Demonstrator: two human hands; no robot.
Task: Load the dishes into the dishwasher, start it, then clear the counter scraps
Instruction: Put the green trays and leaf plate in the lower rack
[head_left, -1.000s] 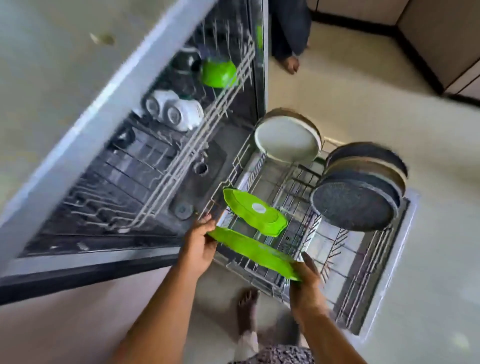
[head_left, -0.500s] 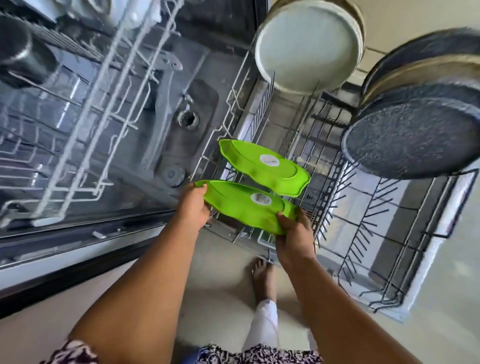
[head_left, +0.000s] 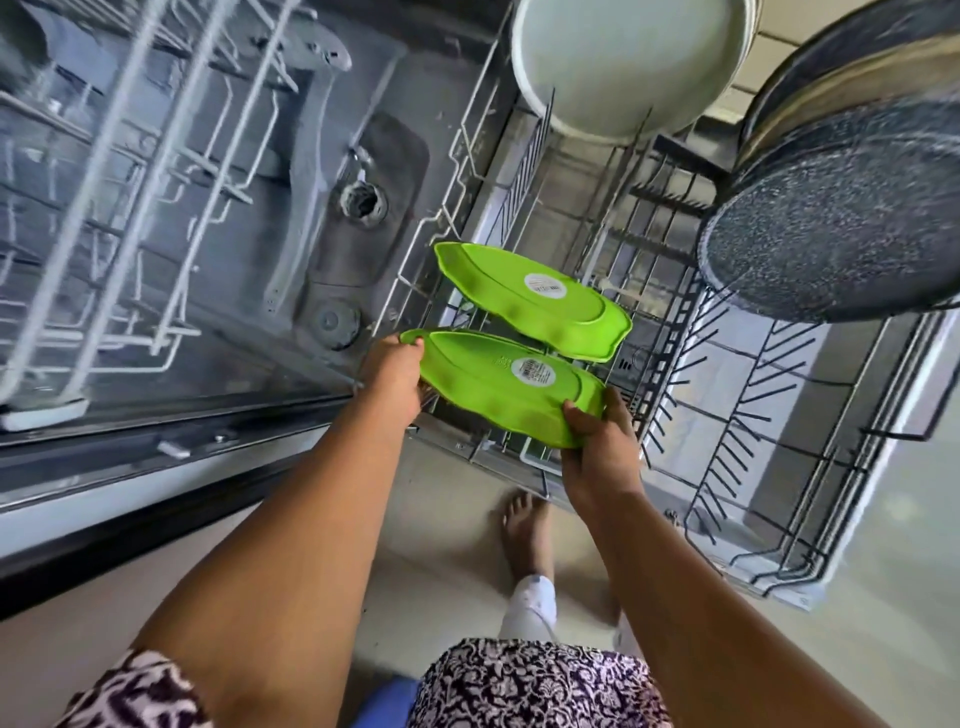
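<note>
Two leaf-shaped plates are bright green, the near one and the far one, each with a white sticker. The big round plate is white. The pan is dark with tiny white specks. The dress has black and white flowers.

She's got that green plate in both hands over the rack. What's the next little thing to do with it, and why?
Probably lower it on edge into the tines just in front of the other green plate. Both the left hand and right hand grip the held green plate above the lower rack, tilted parallel to the one already standing there.
</note>
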